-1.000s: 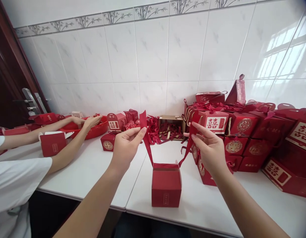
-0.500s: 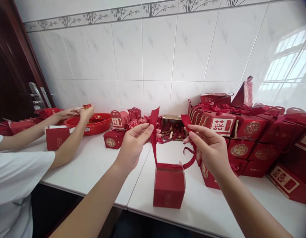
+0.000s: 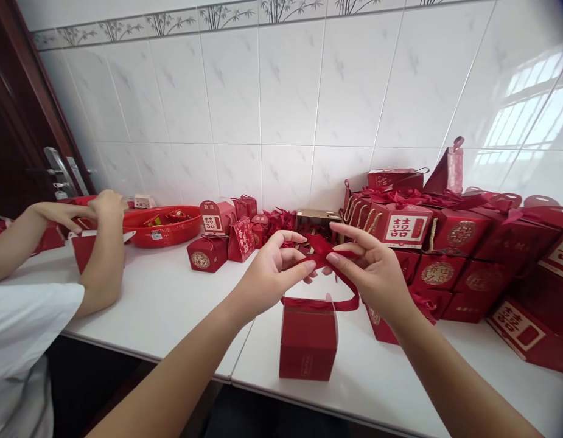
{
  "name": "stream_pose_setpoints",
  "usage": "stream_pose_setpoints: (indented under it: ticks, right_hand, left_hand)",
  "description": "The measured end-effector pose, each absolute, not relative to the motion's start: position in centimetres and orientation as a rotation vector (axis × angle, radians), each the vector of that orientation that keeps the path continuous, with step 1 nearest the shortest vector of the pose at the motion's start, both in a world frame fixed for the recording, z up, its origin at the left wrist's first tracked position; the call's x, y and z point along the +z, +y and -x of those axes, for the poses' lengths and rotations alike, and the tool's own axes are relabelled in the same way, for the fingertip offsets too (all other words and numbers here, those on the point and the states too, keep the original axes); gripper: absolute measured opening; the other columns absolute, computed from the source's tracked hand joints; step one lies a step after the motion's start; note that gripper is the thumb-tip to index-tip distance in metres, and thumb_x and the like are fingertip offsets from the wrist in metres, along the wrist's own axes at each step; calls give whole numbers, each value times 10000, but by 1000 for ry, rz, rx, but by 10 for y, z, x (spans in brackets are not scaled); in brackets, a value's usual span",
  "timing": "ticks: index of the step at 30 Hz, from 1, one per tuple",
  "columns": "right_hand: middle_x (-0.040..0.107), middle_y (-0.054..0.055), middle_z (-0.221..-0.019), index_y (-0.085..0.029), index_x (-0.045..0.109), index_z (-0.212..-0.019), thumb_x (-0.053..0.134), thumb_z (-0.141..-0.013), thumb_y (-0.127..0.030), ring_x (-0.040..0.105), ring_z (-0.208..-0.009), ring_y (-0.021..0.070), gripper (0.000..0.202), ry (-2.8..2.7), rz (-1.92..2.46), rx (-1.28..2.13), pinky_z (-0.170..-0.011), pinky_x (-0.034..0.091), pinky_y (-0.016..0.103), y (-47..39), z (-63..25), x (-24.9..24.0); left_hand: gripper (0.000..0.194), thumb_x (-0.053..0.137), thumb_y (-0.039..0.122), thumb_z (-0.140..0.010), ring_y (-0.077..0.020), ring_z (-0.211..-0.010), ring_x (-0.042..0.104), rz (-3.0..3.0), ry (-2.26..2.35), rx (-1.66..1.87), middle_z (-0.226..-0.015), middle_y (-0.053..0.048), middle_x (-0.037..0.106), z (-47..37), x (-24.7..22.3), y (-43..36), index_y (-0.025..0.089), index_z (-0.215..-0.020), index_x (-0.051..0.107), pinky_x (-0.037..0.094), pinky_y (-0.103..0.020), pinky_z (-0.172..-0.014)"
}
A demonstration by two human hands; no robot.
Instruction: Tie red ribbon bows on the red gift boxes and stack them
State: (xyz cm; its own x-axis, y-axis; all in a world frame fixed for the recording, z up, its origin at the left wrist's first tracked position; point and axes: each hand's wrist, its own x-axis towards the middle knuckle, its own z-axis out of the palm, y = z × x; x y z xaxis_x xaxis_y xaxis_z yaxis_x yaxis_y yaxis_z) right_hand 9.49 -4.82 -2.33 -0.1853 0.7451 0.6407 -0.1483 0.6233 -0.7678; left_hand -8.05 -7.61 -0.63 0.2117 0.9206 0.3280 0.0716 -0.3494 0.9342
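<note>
A dark red gift box (image 3: 307, 344) stands upright on the white table in front of me. A red ribbon (image 3: 347, 304) runs from its top in a loop at the right and up to my hands. My left hand (image 3: 276, 267) pinches one part of the ribbon above the box. Close by on the right, my right hand (image 3: 366, 261) pinches another part between thumb and fingers, its index finger stretched out. The ribbon's lengths cross between the two hands. Fingers partly hide where they overlap.
Finished red boxes (image 3: 440, 237) are stacked at the right. Small sample boxes (image 3: 208, 252) and a red plastic basket (image 3: 160, 234) stand at the left back. An open carton (image 3: 318, 215) sits by the wall. A co-worker's arms (image 3: 103, 243) reach over a box at the far left.
My hands have come together, and the ribbon ends that were held apart and upright now cross. The co-worker's hands have moved left from the basket to a box.
</note>
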Motion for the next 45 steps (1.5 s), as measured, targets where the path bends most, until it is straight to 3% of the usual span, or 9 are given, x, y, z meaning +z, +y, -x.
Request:
stream_pose_setpoints:
  ticks: [4, 9, 13, 20, 25, 28, 32, 37, 45]
  right_hand:
    - [739, 28, -807, -241, 743, -853, 666, -801, -233, 699, -749, 183, 93, -1819, 454, 565, -687, 594, 316, -42, -107, -26]
    - [721, 37, -992, -287, 735, -968, 515, -878, -130, 683, -868, 164, 285, -2163, 330, -3, -734, 576, 277, -35, -119, -27]
    - [699, 65, -1044, -277, 696, -1075, 475, -899, -118, 661, -915, 186, 325, -2228, 359, -239, -769, 562, 319, -34, -121, -29]
    - [687, 66, -1053, -285, 715, -1035, 498, -896, -133, 646, -926, 193, 299, -2126, 345, -294, -779, 558, 333, -33, -112, -35]
    - [687, 42, -909, -318, 757, -914, 603, -833, -135, 644, -772, 165, 252, -1787, 498, -250, -624, 538, 282, -33, -116, -49]
    - [685, 28, -816, -298, 749, -958, 621, -822, -149, 640, -702, 160, 238, -1666, 646, -199, -626, 532, 280, -35, -134, -64]
    - [661, 27, -735, -267, 743, -922, 632, -812, -203, 613, -641, 166, 168, -1733, 880, -199, -577, 505, 279, -43, -172, -98]
    - [653, 30, -718, -258, 724, -859, 605, -823, -265, 594, -602, 162, 124, -1860, 1049, -128, -471, 471, 244, -63, -199, -141]
    - [652, 29, -705, -233, 725, -838, 544, -853, -345, 524, -515, 127, 213, -1835, 1285, -61, -454, 445, 224, -69, -208, -157]
  left_hand:
    - [305, 642, 266, -809, -161, -737, 647, -1590, 896, 1279, -714, 18, 634, 87, -11, -70, 191, -1050, 471, 459, -303, -754]
    - [304, 661, 224, -782, -130, -669, 629, -1457, 832, 1283, -676, 34, 612, 89, -11, -66, 180, -1029, 488, 448, -251, -661]
    - [297, 661, 230, -788, -124, -659, 626, -1457, 816, 1254, -693, 26, 622, 88, -10, -65, 182, -1038, 507, 450, -250, -650]
    - [271, 599, 280, -836, -198, -758, 666, -1546, 796, 1191, -749, -23, 663, 83, -12, -68, 192, -1083, 528, 504, -337, -739]
    - [286, 534, 294, -866, -188, -800, 647, -2227, 1249, 1547, -901, -60, 704, 88, -23, -72, 215, -1130, 612, 468, -296, -795]
    - [266, 549, 278, -850, -163, -722, 609, -2478, 1498, 1647, -752, -22, 653, 108, -31, -72, 221, -1091, 647, 445, -245, -731]
    - [261, 525, 251, -843, -133, -543, 491, -2503, 1737, 1427, -595, 38, 495, 145, -55, -77, 237, -1083, 629, 397, -222, -591]
    - [262, 430, 216, -871, -146, -538, 522, -2477, 1749, 1003, -618, 18, 528, 165, -101, -91, 254, -1068, 597, 432, -230, -590]
    - [255, 382, 183, -872, -121, -555, 531, -2513, 1812, 1111, -631, 28, 536, 171, -127, -85, 202, -1041, 572, 430, -207, -548]
